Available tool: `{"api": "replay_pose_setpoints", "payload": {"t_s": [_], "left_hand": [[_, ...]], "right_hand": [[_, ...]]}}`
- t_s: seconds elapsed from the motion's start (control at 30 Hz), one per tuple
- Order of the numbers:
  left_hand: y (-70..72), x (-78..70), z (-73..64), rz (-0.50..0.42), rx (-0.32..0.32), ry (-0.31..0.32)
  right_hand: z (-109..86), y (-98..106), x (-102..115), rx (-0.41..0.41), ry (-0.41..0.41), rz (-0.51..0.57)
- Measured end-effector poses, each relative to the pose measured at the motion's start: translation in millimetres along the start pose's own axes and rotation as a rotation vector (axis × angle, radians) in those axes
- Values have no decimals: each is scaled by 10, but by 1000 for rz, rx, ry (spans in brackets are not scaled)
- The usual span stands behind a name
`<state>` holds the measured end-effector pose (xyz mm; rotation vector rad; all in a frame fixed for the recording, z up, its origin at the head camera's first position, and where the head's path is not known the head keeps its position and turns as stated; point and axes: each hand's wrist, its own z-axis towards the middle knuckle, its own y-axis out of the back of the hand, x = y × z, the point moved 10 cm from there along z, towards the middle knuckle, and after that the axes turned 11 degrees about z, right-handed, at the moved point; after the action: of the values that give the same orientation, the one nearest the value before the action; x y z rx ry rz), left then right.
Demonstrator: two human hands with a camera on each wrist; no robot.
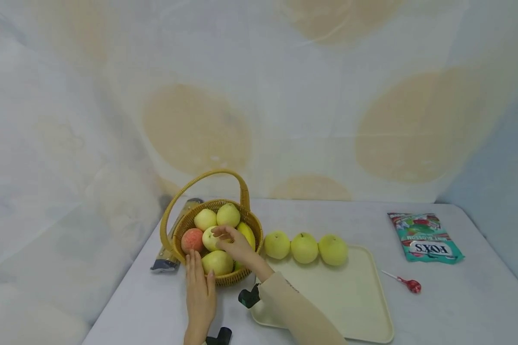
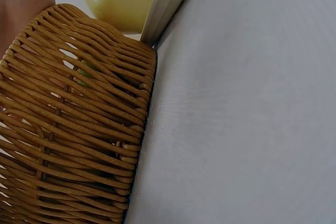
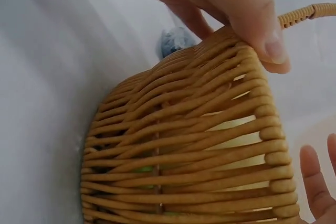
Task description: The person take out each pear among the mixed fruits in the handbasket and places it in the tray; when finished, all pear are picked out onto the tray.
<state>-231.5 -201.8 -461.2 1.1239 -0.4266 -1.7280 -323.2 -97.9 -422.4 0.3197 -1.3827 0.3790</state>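
Observation:
A woven basket (image 1: 255, 220) with a tall handle holds several yellow-green pears, a red peach (image 1: 192, 239) and a yellow fruit (image 1: 246, 234). Over the fruit reaches my right hand (image 1: 238, 247), its loosely bent fingertips at a pale pear (image 1: 209, 238) in the middle. In the right wrist view its fingers (image 3: 315, 184) show spread near the rim. My left hand (image 1: 200, 294) rests against the basket's near side, fingers straight, fingertips at the rim; its thumb (image 3: 265, 38) lies at the rim in the right wrist view.
Right of the basket, a cream tray (image 1: 341, 297) has three pears (image 1: 304, 248) in a row along its back edge. Farther right lie a red lollipop (image 1: 413, 286) and a teal candy bag (image 1: 427, 239). A long dark-ended package (image 1: 165, 264) lies behind the basket's left side.

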Motion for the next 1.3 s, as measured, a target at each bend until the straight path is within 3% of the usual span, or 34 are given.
{"api": "replay_pose_setpoints", "payload": {"t_s": [0.2, 0.53, 0.63, 0.83, 0.93, 1.3], "left_hand": [[13, 7, -19, 3, -6, 1], [-3, 32, -20, 4, 17, 22], [7, 28, -17, 9, 10, 17], [18, 5, -2, 18, -1, 1], [11, -3, 1, 21, 0, -5], [-10, 1, 3, 5, 8, 18]], "right_hand": [[15, -65, -128, 62, -48, -58], [3, -131, -167, 80, -103, -179], [-2, -154, -154, 90, -93, -270], [-9, -230, -167, 141, -68, -558], [-14, -274, -175, 191, -58, -626], [-8, -401, -176, 368, 4, -670]]}}
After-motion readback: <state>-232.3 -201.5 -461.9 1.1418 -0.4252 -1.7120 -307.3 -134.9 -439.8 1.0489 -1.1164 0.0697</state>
